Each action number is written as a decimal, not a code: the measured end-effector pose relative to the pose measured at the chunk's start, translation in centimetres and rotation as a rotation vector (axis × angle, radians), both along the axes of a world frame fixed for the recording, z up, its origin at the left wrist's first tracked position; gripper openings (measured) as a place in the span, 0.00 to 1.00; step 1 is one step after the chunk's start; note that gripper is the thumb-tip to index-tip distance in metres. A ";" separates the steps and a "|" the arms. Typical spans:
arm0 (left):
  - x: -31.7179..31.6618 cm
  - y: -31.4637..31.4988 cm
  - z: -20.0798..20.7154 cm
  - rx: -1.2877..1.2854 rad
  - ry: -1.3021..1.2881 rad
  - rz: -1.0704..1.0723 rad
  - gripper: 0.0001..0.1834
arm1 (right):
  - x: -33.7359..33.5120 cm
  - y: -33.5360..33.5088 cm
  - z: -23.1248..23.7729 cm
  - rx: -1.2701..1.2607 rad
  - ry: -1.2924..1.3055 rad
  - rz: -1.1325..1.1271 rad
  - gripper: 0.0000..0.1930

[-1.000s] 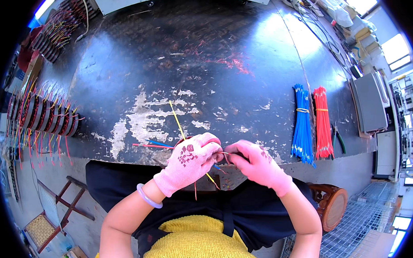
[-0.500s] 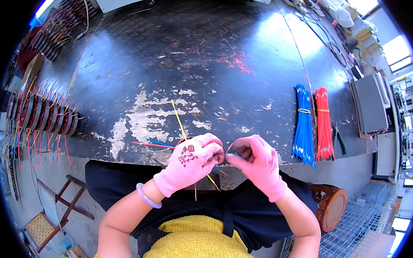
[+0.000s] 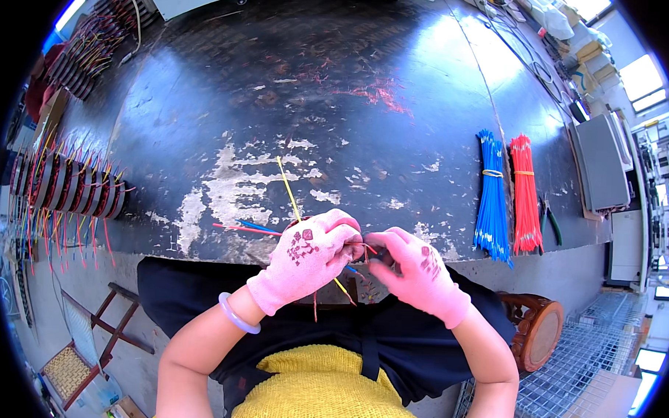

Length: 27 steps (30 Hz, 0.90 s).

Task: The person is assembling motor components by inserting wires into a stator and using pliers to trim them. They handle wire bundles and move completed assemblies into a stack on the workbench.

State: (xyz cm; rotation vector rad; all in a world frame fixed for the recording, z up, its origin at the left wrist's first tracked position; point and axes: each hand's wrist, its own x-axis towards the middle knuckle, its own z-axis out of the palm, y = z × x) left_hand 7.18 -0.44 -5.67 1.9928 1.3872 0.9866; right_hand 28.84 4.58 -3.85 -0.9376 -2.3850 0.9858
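Observation:
My left hand [image 3: 307, 252], in a pink glove, is closed around a wired stator that it mostly hides. A yellow wire [image 3: 287, 187] sticks up from behind the hand, and red and blue wires [image 3: 238, 228] point out to the left. Below the hand, more wire ends [image 3: 344, 290] hang past the table edge. Close beside it, my right hand [image 3: 417, 274], also gloved in pink, has thumb and fingertips together at a short red wire [image 3: 370, 248] that comes out between the two hands.
Blue wires [image 3: 491, 196] and red wires [image 3: 525, 193] lie in banded bundles at the right, near green-handled pliers [image 3: 551, 222]. A row of wired stators [image 3: 74, 184] stands at the left. Red scraps [image 3: 383, 94] are scattered on the worn black table [image 3: 395, 159]. A wooden stool [image 3: 536, 332] stands at lower right.
My right hand has turned and lowered slightly, its fingers curling in more. The red wire end now shows between the hands. My left hand keeps its hold, almost unmoved.

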 end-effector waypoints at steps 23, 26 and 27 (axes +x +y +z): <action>-0.1 0.1 0.1 0.029 0.008 -0.051 0.09 | -0.4 -0.1 0.1 -1.183 0.196 -0.259 0.11; -0.2 -0.1 0.4 0.021 0.013 -0.040 0.09 | 1.2 0.0 1.1 -0.775 0.165 -0.267 0.12; -0.3 -0.1 0.4 0.030 0.014 -0.017 0.09 | 2.2 0.3 1.7 -0.544 0.168 -0.322 0.12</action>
